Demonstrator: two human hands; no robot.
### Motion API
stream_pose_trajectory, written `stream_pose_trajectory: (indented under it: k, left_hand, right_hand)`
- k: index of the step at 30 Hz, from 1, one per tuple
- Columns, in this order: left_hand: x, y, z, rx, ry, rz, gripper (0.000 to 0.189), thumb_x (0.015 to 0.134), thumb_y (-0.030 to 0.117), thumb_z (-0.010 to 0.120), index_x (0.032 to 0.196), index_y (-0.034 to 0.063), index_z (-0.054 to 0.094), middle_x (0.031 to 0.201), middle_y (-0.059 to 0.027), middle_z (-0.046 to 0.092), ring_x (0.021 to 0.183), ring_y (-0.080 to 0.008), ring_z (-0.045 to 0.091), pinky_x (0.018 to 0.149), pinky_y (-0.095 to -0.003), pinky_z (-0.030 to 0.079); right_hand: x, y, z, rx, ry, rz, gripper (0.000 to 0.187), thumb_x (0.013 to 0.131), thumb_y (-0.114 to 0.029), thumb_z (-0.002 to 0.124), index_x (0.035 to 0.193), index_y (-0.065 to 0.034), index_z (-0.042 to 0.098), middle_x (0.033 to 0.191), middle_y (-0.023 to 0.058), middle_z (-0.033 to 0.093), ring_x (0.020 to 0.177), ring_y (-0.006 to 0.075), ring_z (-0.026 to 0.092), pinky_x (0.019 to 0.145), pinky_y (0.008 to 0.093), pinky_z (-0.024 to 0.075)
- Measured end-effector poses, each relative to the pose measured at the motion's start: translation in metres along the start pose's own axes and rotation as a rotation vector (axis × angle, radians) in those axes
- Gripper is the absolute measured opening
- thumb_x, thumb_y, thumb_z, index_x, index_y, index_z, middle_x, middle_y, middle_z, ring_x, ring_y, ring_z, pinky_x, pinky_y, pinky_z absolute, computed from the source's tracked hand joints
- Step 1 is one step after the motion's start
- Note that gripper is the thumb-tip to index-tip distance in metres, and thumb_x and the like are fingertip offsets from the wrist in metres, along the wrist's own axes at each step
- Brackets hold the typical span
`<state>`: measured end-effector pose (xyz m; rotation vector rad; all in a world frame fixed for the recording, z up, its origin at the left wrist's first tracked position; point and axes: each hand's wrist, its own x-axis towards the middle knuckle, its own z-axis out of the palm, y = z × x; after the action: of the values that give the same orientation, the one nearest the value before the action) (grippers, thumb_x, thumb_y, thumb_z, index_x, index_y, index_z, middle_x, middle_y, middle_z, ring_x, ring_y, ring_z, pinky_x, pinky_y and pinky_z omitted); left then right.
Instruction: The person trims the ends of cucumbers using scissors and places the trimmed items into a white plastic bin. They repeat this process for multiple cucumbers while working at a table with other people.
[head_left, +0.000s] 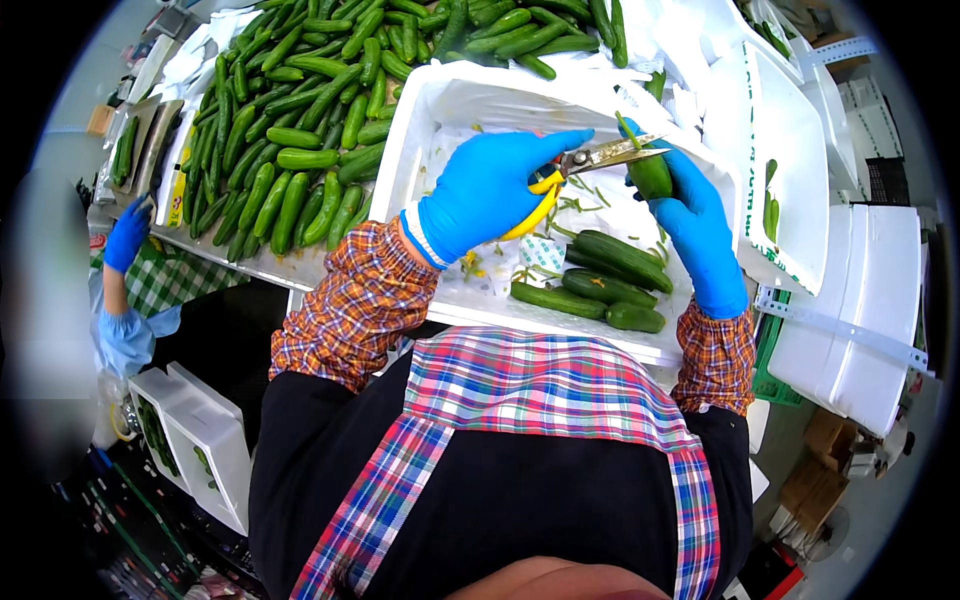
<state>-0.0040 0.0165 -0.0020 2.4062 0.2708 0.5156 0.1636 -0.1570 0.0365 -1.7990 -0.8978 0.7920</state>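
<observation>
My left hand (480, 187), in a blue glove, grips a pair of scissors (536, 212) with yellow handles and worn metal blades. The blades point right and are parted around the stem end of a cucumber (651, 177). That cucumber is held by my blue-gloved right hand (694, 229), its stem pointing up; some of those fingers are hidden behind it. Both hands are over a white foam box (390, 169). Several dark green cucumbers (611, 262) lie in its near right part, and cut stems (581, 202) are scattered on the pale lining.
A large heap of cucumbers (300, 135) covers the table behind and left of the box. At right stands another white foam box (795, 180) with a few cucumbers. A co-worker's blue-gloved hand (129, 234) is at the far left, above stacked white boxes (199, 442).
</observation>
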Motion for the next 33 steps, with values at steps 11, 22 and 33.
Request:
stream_pose_trajectory:
  k: [11,22,33]
  left_hand:
    - [-0.003,0.005,0.002,-0.225,0.177,-0.126,0.039,0.083,0.028,0.072,0.115,0.008,0.063,0.082,-0.0185,0.065,0.072,-0.0377,0.063,0.062,-0.0397,0.05]
    - [-0.004,0.002,0.005,-0.241,0.171,-0.118,0.039,0.083,0.027,0.071,0.117,0.0094,0.062,0.084,-0.018,0.066,0.074,-0.0373,0.064,0.064,-0.0405,0.05]
    - [-0.007,0.013,0.001,-0.284,0.096,-0.131,0.043,0.084,0.031,0.071,0.119,0.0081,0.062,0.086,-0.0179,0.067,0.078,-0.0359,0.065,0.066,-0.0393,0.051]
  right_hand:
    - [0.071,0.012,-0.036,0.56,-0.278,0.28,0.044,0.091,-0.022,0.05,0.129,0.0015,0.048,0.103,0.0193,0.065,0.068,0.0155,0.059,0.064,0.0259,0.0497]
    - [0.234,-0.004,0.048,1.029,-0.155,-0.024,0.036,0.096,-0.018,0.048,0.125,0.0037,0.049,0.125,0.0208,0.056,0.112,0.0266,0.058,0.099,0.0384,0.0476]
    - [0.034,0.034,-0.022,-0.758,-0.699,0.114,0.045,0.088,-0.029,0.064,0.126,-0.006,0.059,0.107,0.0151,0.067,0.095,0.0224,0.065,0.087,0.0334,0.05]
